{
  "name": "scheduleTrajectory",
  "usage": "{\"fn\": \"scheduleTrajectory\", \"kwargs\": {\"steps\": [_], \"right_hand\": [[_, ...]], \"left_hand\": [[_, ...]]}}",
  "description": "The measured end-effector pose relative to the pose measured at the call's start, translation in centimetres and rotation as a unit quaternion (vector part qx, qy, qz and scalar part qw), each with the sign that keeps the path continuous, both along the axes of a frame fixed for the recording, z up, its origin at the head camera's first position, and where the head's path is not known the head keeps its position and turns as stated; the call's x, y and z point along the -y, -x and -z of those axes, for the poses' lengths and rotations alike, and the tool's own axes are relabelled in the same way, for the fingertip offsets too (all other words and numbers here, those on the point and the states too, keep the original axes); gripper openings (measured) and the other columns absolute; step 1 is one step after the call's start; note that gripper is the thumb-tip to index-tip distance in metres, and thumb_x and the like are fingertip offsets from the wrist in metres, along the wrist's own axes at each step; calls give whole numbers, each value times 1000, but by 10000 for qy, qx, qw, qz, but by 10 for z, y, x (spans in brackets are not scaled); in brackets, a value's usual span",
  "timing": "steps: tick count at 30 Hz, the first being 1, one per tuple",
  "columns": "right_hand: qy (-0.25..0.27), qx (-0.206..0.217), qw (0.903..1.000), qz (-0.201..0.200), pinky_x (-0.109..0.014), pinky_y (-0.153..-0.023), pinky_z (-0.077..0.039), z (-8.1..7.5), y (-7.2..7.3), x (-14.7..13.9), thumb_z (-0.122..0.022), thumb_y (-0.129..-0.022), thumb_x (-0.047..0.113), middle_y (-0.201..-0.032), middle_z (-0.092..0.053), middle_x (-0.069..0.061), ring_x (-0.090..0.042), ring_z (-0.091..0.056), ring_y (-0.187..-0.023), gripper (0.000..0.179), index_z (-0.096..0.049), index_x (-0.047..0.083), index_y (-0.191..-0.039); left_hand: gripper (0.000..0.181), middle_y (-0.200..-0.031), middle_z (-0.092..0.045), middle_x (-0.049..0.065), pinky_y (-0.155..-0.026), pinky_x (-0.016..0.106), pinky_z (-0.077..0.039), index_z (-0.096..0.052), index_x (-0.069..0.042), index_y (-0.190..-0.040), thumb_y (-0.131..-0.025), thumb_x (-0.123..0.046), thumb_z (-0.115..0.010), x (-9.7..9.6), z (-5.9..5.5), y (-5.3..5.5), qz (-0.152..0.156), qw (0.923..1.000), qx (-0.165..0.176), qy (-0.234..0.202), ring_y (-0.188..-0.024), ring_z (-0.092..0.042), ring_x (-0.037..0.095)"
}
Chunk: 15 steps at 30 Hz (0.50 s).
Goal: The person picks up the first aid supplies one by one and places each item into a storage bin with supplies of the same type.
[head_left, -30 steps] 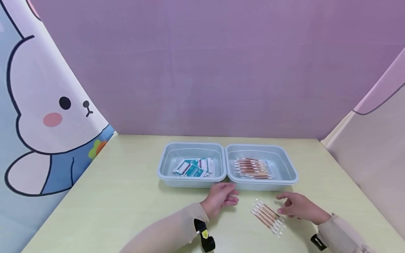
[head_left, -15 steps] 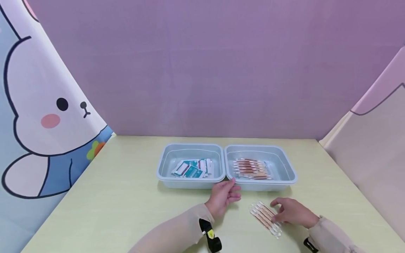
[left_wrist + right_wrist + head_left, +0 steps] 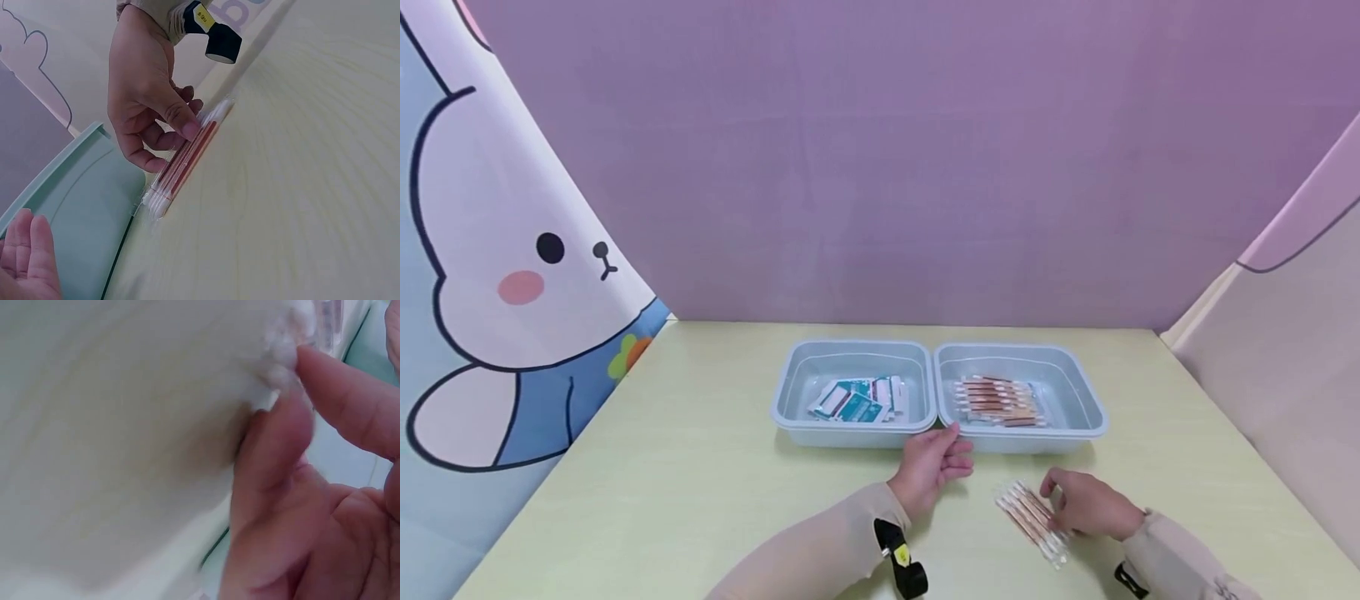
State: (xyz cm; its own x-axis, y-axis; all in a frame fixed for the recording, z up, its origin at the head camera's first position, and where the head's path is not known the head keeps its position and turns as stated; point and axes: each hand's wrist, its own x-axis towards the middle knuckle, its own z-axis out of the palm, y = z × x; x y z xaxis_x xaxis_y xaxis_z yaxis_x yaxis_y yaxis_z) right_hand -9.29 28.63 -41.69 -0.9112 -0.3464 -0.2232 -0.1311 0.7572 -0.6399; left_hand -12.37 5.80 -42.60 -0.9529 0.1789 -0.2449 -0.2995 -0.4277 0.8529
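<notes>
A clear packet of cotton swabs (image 3: 1026, 518) with reddish-brown middles lies slantwise on the table in front of the right-hand tray. My right hand (image 3: 1096, 505) comes in from the right and pinches the packet's right side, the thumb on top in the left wrist view, where the swabs (image 3: 187, 161) show side by side. In the right wrist view, thumb and finger meet at the packet's whitish end, which is blurred. My left hand (image 3: 929, 468) rests at the front of the light blue right-hand tray (image 3: 1070, 402), its thumb at the rim and its fingers loosely extended.
The light blue left-hand tray (image 3: 805, 392) stands against its neighbour and holds teal-and-white sachets (image 3: 859, 400). Similar swab packets (image 3: 996, 400) lie in the right-hand tray. Behind the pale yellow table (image 3: 722, 400) rises a purple backdrop (image 3: 880, 167).
My right hand has moved left onto the swab packet and now pinches it. My left hand has shifted slightly right, its thumb now raised to the right-hand tray's rim.
</notes>
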Motion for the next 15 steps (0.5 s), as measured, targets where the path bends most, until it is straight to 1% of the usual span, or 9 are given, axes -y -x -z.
{"fn": "scheduleTrajectory", "kwargs": {"steps": [3, 8, 12, 15], "right_hand": [[-86, 74, 9999, -22, -28, -49, -39, 0, 0, 2, -72, -70, -4, -59, -50, 0, -12, -48, -48, 23, -57, 5, -85], [-426, 23, 9990, -94, -28, -54, -38, -2, 1, 1, -71, -73, 3, -66, -50, 2, -12, -47, -56, 15, -57, 10, -73], [-457, -336, 9971, -515, -26, -56, -37, -1, 1, -4, -70, -78, 7, -67, -50, 7, -6, -44, -61, 16, -57, 13, -71], [-343, -558, 9943, -840, -24, -56, -37, -2, 1, -8, -68, -82, 5, -68, -50, 10, -1, -42, -62, 17, -57, 14, -72]], "left_hand": [[13, -72, -67, 2, -62, 26, -55, -60, -1, -94, -96, -14, -57, 0, 0, 0, 21, 10000, 19, -25, -57, -60, 8], [15, -76, -66, 3, -64, 25, -55, -60, 0, -97, -96, -14, -57, 1, 1, 1, 62, 10000, -10, -45, -59, -61, 8], [12, -75, -66, 2, -64, 25, -55, -60, -2, -95, -97, -13, -56, 1, 2, 3, 110, 9998, -14, -153, -59, -61, 8], [10, -75, -67, 2, -65, 24, -55, -59, -3, -94, -96, -12, -56, 2, 2, 5, 110, 9997, -1, -224, -59, -62, 8]]}}
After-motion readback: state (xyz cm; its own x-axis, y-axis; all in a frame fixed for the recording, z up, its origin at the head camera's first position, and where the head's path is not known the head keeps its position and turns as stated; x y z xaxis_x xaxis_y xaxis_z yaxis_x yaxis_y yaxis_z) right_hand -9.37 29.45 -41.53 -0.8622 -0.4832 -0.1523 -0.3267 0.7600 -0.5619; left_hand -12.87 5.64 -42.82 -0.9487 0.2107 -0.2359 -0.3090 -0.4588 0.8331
